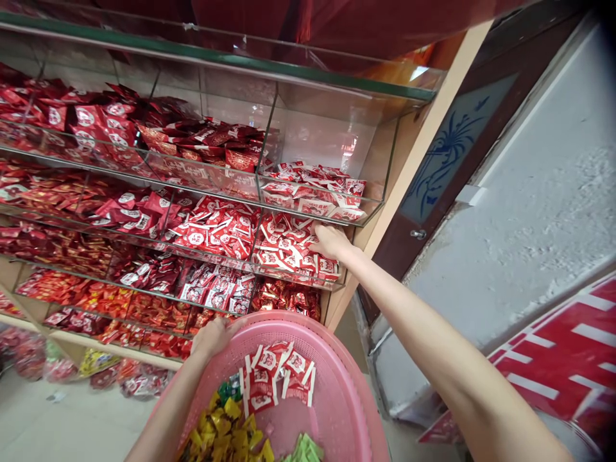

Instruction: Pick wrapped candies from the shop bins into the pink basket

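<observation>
My left hand (210, 337) is closed over the rim of a pink basket (337, 359). Inside the basket lie red and white packets (262, 384), yellow-wrapped sweets (224, 427), light green ones (305, 449) and a few dark green ones (231, 389). My right hand (331, 242) reaches into a glass-fronted shelf compartment at the right end, touching the red and white packets (283, 244) heaped there. Its fingertips are partly hidden among them, so whether it holds one cannot be told.
Glass dividers and shelf edges (216, 186) surround the compartments of red packets. A wooden side post (409, 160) stands right of my right hand, then a dark door (447, 154) and wall. Bagged goods (99, 360) lie on the floor at left.
</observation>
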A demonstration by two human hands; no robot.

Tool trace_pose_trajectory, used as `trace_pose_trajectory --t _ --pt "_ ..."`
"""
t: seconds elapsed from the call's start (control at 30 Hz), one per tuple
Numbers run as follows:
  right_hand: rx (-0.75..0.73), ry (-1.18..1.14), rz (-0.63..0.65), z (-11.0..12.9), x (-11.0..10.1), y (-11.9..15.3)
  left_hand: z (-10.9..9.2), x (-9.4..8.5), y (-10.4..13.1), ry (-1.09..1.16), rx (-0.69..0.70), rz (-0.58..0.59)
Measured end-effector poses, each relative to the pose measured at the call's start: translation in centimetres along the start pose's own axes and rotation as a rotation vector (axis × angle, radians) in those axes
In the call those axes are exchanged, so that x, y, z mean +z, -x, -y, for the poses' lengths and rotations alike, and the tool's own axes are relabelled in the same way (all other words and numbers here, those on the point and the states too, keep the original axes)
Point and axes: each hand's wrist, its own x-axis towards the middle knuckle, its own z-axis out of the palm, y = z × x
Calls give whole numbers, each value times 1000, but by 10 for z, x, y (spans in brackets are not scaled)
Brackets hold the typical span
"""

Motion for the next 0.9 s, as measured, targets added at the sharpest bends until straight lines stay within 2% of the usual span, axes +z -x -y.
trace_pose_trajectory --t 0.27,0.5,0.67,0.77,0.9 --pt "-15 40 -100 12 -13 38 -2 -2 1 -34 -8 5" --pt "-22 28 -92 5 -16 45 0 -1 0 -40 -16 2" --pt "-118 -73 -149 12 -20 71 -2 -2 1 -34 -5 -5" --pt "-301 -273 -98 30 4 100 -3 -2 2 -35 -5 -7" --pt "-511 -419 156 60 71 142 -2 -1 2 -39 -3 -12"
